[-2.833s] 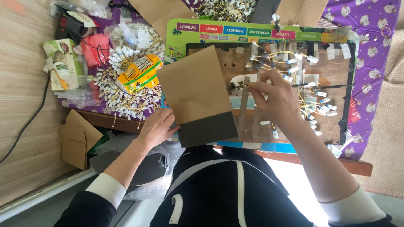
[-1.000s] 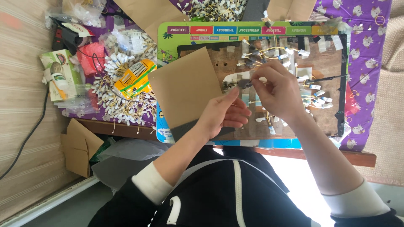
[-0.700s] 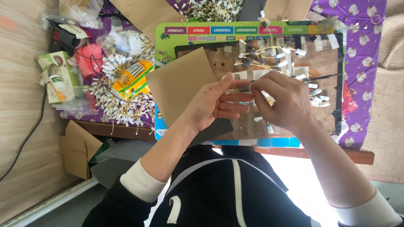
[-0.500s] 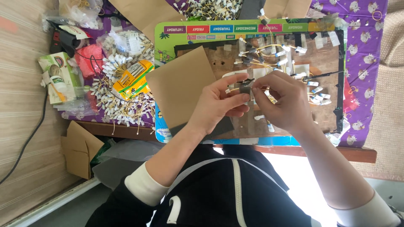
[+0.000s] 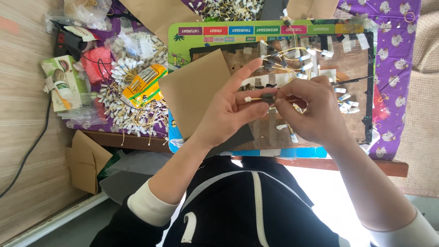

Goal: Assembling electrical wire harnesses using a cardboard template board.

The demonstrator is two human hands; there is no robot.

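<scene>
Two hands meet above the brown work board (image 5: 352, 68): left hand (image 5: 228, 112) and right hand (image 5: 311, 110) both pinch a small dark connector (image 5: 267, 98) on a yellow wire (image 5: 257, 99), beside a brown card sheet (image 5: 194, 91).

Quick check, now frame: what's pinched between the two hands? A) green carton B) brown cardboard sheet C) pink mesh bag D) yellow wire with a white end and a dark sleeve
D: the left hand and right hand meet on a thin yellow wire with a white tip and a dark piece, while the brown cardboard sheet lies flat on the board under them.
</scene>
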